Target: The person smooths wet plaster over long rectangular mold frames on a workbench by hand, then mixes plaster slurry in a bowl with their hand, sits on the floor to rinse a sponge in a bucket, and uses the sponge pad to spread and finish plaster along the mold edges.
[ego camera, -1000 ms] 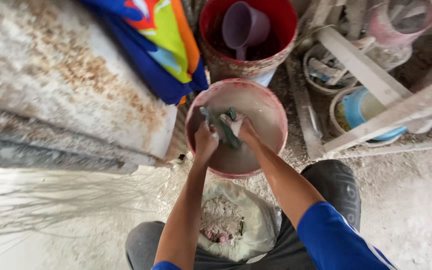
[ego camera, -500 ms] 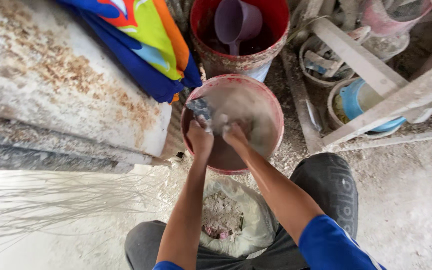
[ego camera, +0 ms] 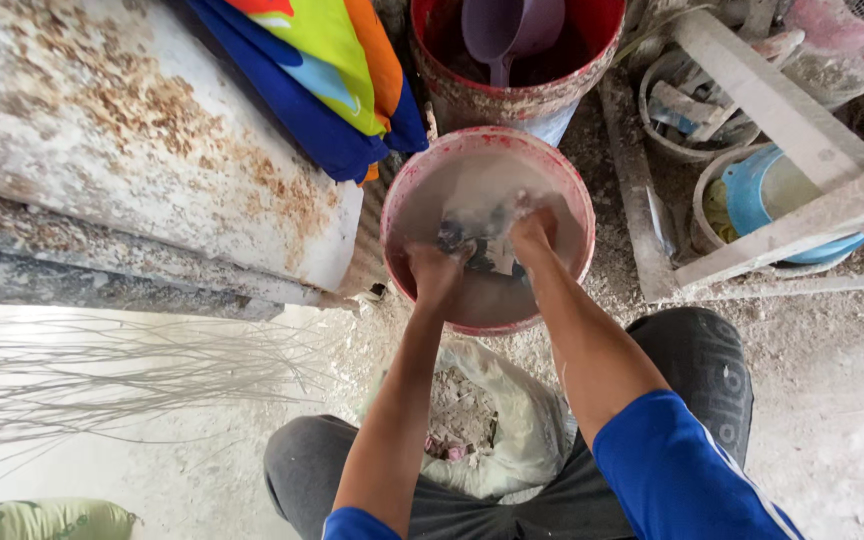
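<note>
Down inside the pink-rimmed basin (ego camera: 562,190) of grey plaster slurry, both hands work a dark, slurry-coated tool (ego camera: 472,245) that looks like a small trowel, exact kind unclear. Left hand (ego camera: 435,275) fingers curled tight around the near end of it; right hand (ego camera: 532,238) fingers also closed on it, tips dipped in the wet mix, so how far they wrap cannot be told. Basin sits on the dusty ground straight ahead of the knees, touching or nearly touching the red bucket (ego camera: 552,95) behind it, which holds dark water and a purple scoop (ego camera: 507,25). Between the legs, just under the forearms, an open whitish sack (ego camera: 512,430) with pale rubble in it. Left of the basin, a rusty, white-stained slab (ego camera: 122,150), with bright blue, yellow and orange cloth (ego camera: 332,80) draped over its far end. Right side: pale timber rails (ego camera: 782,110) crossing over dirty tubs, one with a blue bowl (ego camera: 752,195). Lower left, thin pale fibres (ego camera: 102,380) spread on the floor, green sack corner (ego camera: 42,520) at the edge.
</note>
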A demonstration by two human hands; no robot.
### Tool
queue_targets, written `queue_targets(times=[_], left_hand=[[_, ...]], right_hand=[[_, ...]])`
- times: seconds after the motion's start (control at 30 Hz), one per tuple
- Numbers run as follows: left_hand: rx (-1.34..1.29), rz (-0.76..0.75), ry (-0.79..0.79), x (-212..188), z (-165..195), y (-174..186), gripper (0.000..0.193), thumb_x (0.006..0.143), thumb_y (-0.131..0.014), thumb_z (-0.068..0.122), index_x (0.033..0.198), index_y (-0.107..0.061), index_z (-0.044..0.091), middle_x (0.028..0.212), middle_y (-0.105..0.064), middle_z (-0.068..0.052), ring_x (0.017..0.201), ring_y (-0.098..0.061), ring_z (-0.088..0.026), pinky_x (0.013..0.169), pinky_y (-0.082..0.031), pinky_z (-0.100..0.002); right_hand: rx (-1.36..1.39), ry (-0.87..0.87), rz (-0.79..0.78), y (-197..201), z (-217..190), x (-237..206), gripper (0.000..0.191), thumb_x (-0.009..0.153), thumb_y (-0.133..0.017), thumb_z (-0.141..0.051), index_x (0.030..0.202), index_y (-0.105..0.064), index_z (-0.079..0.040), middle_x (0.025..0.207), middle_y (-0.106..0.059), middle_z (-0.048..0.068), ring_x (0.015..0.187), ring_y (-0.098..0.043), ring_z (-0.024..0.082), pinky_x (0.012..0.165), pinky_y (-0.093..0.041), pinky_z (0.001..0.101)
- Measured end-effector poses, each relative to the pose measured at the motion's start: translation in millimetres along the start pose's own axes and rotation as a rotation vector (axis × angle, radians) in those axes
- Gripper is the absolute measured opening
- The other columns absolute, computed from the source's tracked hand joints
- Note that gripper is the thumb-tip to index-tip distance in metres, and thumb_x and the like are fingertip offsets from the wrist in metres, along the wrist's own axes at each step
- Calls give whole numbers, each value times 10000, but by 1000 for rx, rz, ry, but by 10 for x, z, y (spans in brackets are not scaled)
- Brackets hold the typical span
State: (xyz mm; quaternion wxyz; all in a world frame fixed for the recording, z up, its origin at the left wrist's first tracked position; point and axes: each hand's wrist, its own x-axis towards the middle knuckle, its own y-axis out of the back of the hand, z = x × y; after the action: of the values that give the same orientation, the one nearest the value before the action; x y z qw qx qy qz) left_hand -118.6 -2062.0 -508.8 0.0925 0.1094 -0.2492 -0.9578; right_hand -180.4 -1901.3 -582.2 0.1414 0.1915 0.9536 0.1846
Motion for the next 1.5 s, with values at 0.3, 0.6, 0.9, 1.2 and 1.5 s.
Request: queue_targets(times=[0.3,0.6,0.9,1.2,1.5], left_hand=[[227,145,-362,412,-106,-7,309,743,-791,235,934,-684,17,920,-732,-224,882,-719,-424,805,-579,-499],[227,75,-387,618,-87,-75,411,876,-738,267,1042,-625,-92,922,-684,-324,928,-676,-521,794,-552,-554],[364,125,-288,666,21,48,277,1026,-555,268,1061,-720,48,950,-726,-261,981,-697,-467,876,-548,-526],[727,22,-611,657,-236,-31,714,831,-755,436,1133,-581,-187,1128,-637,-368,1077,-644,-490,974,-514,-519],[370,-51,-664,674,-189,-55,471,797,-673,125,1214,-601,-82,1066,-684,-306,1011,-661,-492,888,-529,-539]], right_hand=[[-144,294,-250,-161,-40,-59,226,991,-633,-250,1047,-681,-37,943,-705,108,879,-672,293,805,-523,473],[134,-116,-201,-252,-52,-94,125,965,-622,-186,998,-678,-79,876,-687,52,790,-665,256,736,-532,493],[-81,202,-382,-305,105,4,107,991,-635,-169,1050,-663,-84,959,-655,73,848,-636,262,778,-533,500],[58,88,-62,-395,160,178,176,1034,-658,-185,1148,-646,-52,1108,-630,124,971,-614,284,866,-529,491],[5,289,-400,-453,30,180,255,1076,-682,-200,1247,-629,-19,1256,-605,176,1094,-592,306,954,-526,482]])
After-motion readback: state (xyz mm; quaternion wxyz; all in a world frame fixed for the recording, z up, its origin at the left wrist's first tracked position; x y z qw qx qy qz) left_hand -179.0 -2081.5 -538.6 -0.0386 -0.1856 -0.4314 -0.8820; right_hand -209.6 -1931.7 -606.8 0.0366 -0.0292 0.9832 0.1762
